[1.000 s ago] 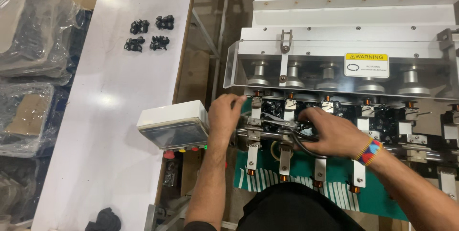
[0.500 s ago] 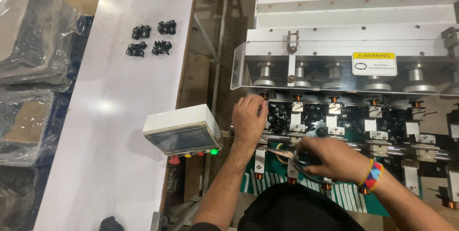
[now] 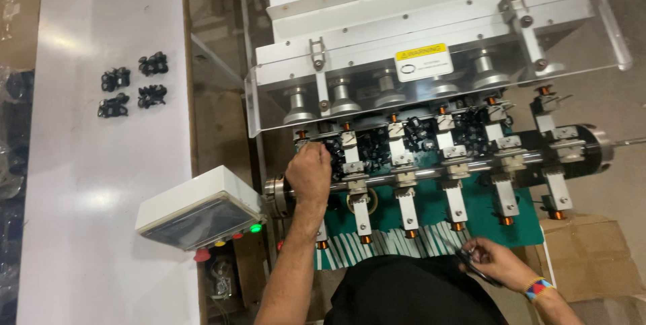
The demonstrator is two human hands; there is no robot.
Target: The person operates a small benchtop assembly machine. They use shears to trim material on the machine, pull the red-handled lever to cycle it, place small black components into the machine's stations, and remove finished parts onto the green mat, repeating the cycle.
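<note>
On the far left, a white table (image 3: pixel 101 184) runs away from me, with four small black parts (image 3: pixel 133 84) lying in a square at its far end. Near its right edge sits a white control box (image 3: pixel 198 209) with a dark tilted screen, a green light and red buttons along its near side.

Right of the box, my left hand (image 3: pixel 309 171) reaches into the left end of the winding machine (image 3: pixel 431 136). Its fingers are curled together around something at the first station, touching the black bobbins (image 3: pixel 336 150) there; what exactly they pinch is hidden by my knuckles. A steel shaft (image 3: pixel 431 173) runs rightward from my hand past white clamps with copper tips, over a green mat (image 3: pixel 471 207). A clear guard (image 3: pixel 437 76) with a yellow label covers the spindles at the far side.

Near me, to the right, my right hand (image 3: pixel 494 264) is closed on dark snips (image 3: pixel 474 266), well apart from the machine. It wears a coloured wristband (image 3: pixel 538 289). A cardboard box (image 3: pixel 592 258) lies on the far right.
</note>
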